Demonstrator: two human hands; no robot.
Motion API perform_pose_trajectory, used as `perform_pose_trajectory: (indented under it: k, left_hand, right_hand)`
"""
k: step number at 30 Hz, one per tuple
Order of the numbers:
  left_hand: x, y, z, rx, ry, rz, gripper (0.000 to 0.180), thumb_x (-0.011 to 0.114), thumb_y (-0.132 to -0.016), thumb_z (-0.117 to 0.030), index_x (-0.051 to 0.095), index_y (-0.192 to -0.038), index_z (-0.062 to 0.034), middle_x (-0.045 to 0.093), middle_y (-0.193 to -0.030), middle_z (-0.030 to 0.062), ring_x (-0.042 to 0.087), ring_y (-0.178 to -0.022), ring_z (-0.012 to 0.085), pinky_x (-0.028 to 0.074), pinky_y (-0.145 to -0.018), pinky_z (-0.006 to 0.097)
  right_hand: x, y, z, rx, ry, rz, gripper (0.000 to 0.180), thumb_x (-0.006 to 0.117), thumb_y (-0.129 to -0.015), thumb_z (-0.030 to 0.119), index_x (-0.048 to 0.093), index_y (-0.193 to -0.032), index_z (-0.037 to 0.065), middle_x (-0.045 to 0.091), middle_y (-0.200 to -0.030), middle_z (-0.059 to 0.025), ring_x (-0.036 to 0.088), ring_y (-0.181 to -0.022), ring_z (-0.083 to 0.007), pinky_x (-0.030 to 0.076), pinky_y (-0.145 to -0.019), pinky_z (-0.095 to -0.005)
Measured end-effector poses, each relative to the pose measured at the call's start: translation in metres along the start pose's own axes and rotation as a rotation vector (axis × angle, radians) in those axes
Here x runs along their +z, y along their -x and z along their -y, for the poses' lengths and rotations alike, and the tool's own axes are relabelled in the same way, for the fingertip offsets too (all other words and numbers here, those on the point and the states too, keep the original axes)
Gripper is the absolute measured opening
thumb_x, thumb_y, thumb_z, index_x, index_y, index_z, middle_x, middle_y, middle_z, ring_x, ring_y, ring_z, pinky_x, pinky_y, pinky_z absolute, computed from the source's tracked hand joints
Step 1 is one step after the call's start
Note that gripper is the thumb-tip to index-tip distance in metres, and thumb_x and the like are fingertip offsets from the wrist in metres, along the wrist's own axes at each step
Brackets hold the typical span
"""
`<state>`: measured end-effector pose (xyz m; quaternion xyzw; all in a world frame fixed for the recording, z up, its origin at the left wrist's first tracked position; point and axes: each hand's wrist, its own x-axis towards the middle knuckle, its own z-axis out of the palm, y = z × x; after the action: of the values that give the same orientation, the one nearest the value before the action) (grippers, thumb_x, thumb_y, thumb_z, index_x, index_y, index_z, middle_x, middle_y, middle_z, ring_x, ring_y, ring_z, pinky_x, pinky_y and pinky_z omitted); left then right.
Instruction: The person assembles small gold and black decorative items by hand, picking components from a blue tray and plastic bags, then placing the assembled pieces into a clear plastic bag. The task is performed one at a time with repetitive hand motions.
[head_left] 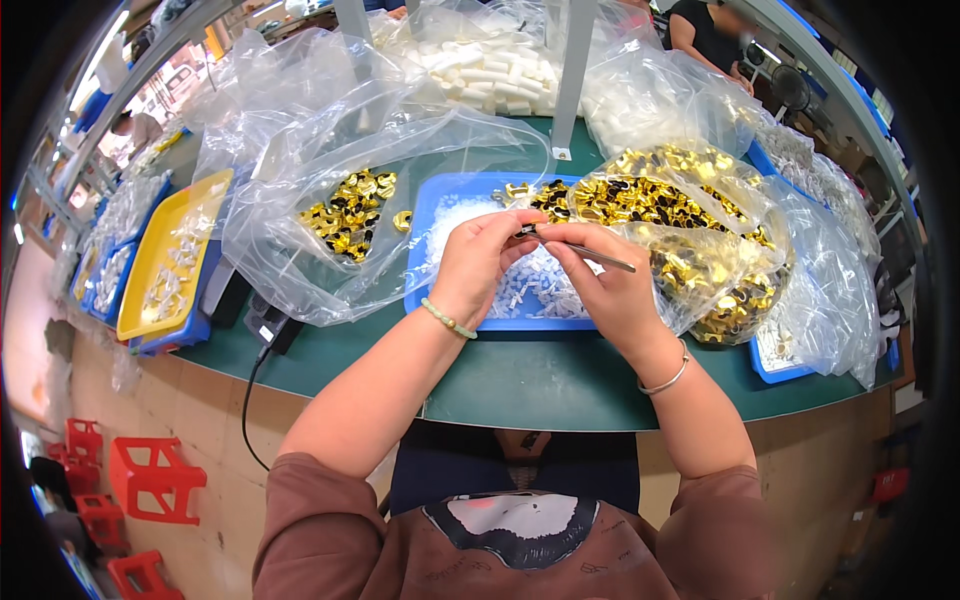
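My left hand (pixel 478 262) is closed in a pinch above a blue tray (pixel 413 275), holding a small shiny dark piece (pixel 528 230). Close beside it, my right hand (pixel 612 290) grips slim metal tweezers (pixel 605 258), whose tip end meets the small piece. Fingers partly cover the piece, so its exact shape is hidden. Under my hands the tray bears a heap of tiny white bits (pixel 455 222) and small white strips (pixel 545 283). Shiny gold pieces (pixel 640 200) spill from a clear plastic bag at the tray's right side.
Another clear bag (pixel 290 285) with gold pieces (pixel 350 212) lies on the green table (pixel 500 375) to the left. A yellow tray (pixel 150 262) sits farther left, near a corded black device (pixel 270 325). White rolls (pixel 490 75) fill a bag behind. A grey post (pixel 574 80) rises there.
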<state>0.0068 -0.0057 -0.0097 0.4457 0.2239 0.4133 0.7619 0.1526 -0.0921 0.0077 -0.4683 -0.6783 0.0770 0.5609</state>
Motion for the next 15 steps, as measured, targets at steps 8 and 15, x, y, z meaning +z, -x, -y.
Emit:
perform_pose_trajectory:
  k: [8,15]
  left_hand:
    - [-0.0006,0.0003,-0.0006,-0.005,-0.009,0.003,0.028,0.053,-0.095,-0.013,0.066,-0.109,0.0066,0.068,-0.106,0.0120,0.065,-0.098,0.0155,0.051,-0.092,0.027]
    - [-0.0039,-0.0025,0.0052,0.001,-0.096,0.005,0.026,0.054,-0.091,-0.004,0.066,-0.112,0.0060,0.068,-0.108,0.0105,0.064,-0.098,0.0144,0.051,-0.091,0.028]
  right_hand:
    - [-0.0022,0.0002,-0.0009,-0.003,0.019,-0.015,0.015,0.069,-0.085,0.000,0.070,-0.100,0.002,0.072,-0.094,-0.0123,0.069,-0.083,-0.0251,0.054,-0.073,-0.0311]
    - [-0.0011,-0.0007,0.0024,-0.024,0.059,0.002,0.015,0.069,-0.085,0.001,0.069,-0.100,0.003,0.071,-0.094,-0.0123,0.069,-0.082,-0.0260,0.053,-0.073,-0.0319]
